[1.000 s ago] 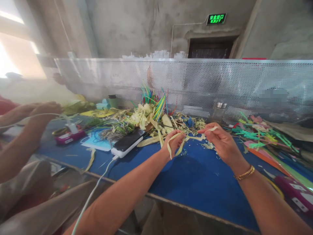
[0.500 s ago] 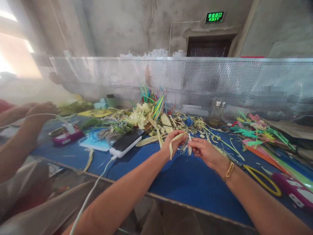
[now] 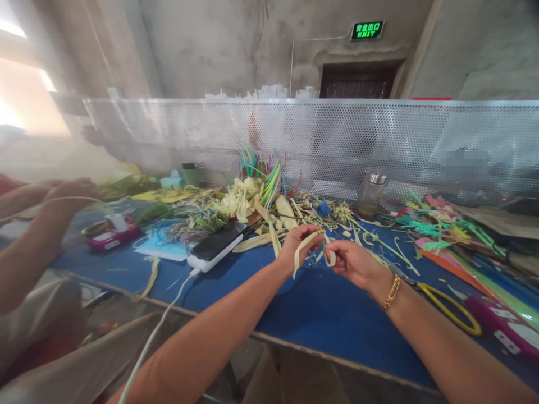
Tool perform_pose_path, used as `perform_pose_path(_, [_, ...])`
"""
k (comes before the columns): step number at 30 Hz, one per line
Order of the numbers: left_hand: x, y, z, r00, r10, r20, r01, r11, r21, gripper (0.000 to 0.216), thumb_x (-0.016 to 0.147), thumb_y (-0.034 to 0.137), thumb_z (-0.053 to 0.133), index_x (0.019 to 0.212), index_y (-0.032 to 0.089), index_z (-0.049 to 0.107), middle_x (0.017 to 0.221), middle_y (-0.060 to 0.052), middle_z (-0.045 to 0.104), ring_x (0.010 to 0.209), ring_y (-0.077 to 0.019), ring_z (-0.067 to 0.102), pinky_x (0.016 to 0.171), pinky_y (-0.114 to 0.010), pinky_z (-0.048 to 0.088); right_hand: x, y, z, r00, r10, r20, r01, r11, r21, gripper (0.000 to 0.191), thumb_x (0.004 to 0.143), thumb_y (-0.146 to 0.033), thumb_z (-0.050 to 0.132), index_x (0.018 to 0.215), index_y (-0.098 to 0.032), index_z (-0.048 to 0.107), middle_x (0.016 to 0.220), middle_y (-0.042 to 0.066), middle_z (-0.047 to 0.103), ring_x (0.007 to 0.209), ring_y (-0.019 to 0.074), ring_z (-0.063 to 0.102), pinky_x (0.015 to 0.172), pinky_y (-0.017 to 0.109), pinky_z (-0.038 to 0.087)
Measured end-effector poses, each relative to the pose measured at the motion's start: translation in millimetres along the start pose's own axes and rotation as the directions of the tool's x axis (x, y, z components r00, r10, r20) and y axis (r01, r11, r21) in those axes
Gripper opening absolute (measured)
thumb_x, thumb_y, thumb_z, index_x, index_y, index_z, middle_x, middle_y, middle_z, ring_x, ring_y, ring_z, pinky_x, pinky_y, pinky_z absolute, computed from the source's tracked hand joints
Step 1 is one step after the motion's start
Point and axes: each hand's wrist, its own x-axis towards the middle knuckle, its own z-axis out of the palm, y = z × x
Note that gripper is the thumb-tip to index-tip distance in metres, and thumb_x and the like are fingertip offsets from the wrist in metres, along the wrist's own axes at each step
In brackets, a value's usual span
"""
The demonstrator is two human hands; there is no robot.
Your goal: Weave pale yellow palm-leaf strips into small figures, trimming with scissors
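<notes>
Daylight enters at upper left, burning out to white; haze veils that side and softens a neighbouring person's arm (image 3: 36, 247). General illumination moderate. Streaked glare noted on the perforated panel (image 3: 421, 132). Exit sign (image 3: 367, 31) glows green; doorway (image 3: 357, 81) dark. Worktop (image 3: 320, 331) faintly shadowed below the hands (image 3: 301, 244). Wide-angle stretching towards lower corners. Pixelated patch at right.

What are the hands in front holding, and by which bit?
Pale strip: the left hand pinches its upper part, the right hand a curled part. One piece or two: unclear.
</notes>
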Motion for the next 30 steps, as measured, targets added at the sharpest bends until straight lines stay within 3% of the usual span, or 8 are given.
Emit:
perform_pose_path(8, [-5.5,9.8,5.4,0.999,0.038,0.012,-0.038,0.998,0.052,0.03,0.061,0.033,0.078,0.08,0.012,0.066,0.057,0.002,0.056,0.05,-0.0076,0.046,0.052,-0.023,0.037,-1.2,-1.6,2.0,0.999,0.016,-0.033,-0.016,1.0,-0.008,0.019,0.057,-0.025,0.06,0.046,-0.016,0.046,0.042,-0.008,0.029,0.043,0.0043,0.019,0.041,0.021,0.015])
perform_pose_path(14, [-3.3,6.3,5.8,1.0,-0.024,-0.006,0.024,0.999,0.049,0.036,0.058,0.033,0.079,0.085,0.013,0.066,0.062,0.001,0.059,0.052,-0.0075,0.049,0.054,-0.022,0.039,0.6,-0.9,-1.6,0.998,-0.053,-0.028,0.051,0.997,-0.057,0.021,0.06,-0.026,0.063,0.051,-0.017,0.046,0.045,-0.008,0.03,0.042,0.0041,0.02,0.041,0.021,0.013])
perform_pose_path(23, [-2.1,3.7,4.5,0.999,-0.005,-0.048,0.008,0.998,0.068,0.029,0.061,0.037,0.076,0.074,0.014,0.063,0.056,0.003,0.057,0.05,-0.0074,0.047,0.051,-0.021,0.037,1.9,-1.7,-5.0,0.981,-0.174,-0.085,0.154,0.967,-0.201,0.041,0.065,-0.048,0.073,0.057,-0.018,0.048,0.048,-0.008,0.033,0.042,0.0044,0.022,0.04,0.023,0.013])
perform_pose_path(26, [-2.4,4.8,4.8,0.999,-0.023,-0.036,0.025,0.998,0.058,0.031,0.06,0.038,0.077,0.073,0.013,0.064,0.056,0.002,0.057,0.05,-0.0078,0.048,0.052,-0.022,0.037,2.9,-0.6,-4.2,0.958,-0.237,-0.162,0.193,0.95,-0.247,0.043,0.064,-0.052,0.073,0.056,-0.019,0.047,0.048,-0.008,0.033,0.042,0.0049,0.022,0.041,0.024,0.014])
perform_pose_path(30, [-2.3,6.0,3.8,0.998,-0.062,-0.002,0.062,0.996,0.057,0.034,0.057,0.04,0.079,0.073,0.012,0.066,0.059,0.001,0.058,0.052,-0.0078,0.048,0.052,-0.021,0.037,1.1,-1.6,-3.5,0.878,-0.411,-0.245,0.286,0.862,-0.419,0.041,0.063,-0.05,0.074,0.054,-0.019,0.05,0.045,-0.008,0.03,0.043,0.0062,0.022,0.042,0.026,0.016])
